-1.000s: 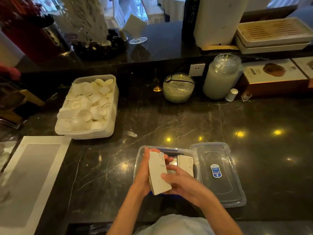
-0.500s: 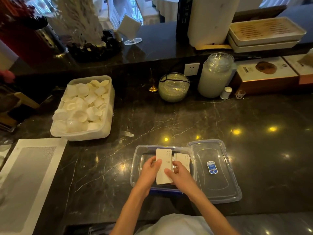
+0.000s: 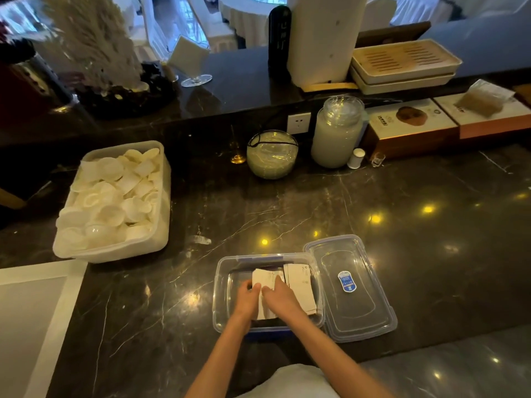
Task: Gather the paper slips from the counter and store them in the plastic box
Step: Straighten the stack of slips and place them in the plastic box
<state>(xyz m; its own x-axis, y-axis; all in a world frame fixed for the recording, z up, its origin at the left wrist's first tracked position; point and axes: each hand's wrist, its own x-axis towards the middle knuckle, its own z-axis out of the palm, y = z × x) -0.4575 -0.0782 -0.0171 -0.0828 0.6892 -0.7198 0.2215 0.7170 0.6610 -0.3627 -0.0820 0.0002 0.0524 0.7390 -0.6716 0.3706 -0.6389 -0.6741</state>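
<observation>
A clear plastic box (image 3: 221, 285) sits on the dark marble counter near its front edge. Both my hands are down inside it. My left hand (image 3: 248, 298) and my right hand (image 3: 283, 298) hold a stack of white paper slips (image 3: 263, 278) between them, low in the box. A second stack of slips (image 3: 300, 282) lies against the box's right side. The box's clear lid (image 3: 352, 288), with a blue sticker, lies flat on the counter just right of the box.
A white tub of paper cups (image 3: 113, 202) stands at the left. A glass bowl (image 3: 271, 155), a tall jar (image 3: 337, 132) and cartons (image 3: 411, 127) line the back wall. A white-edged mat (image 3: 31, 326) lies front left.
My hands have lowered the stack of slips from above the box down into it, laying it flatter beside the other stack.
</observation>
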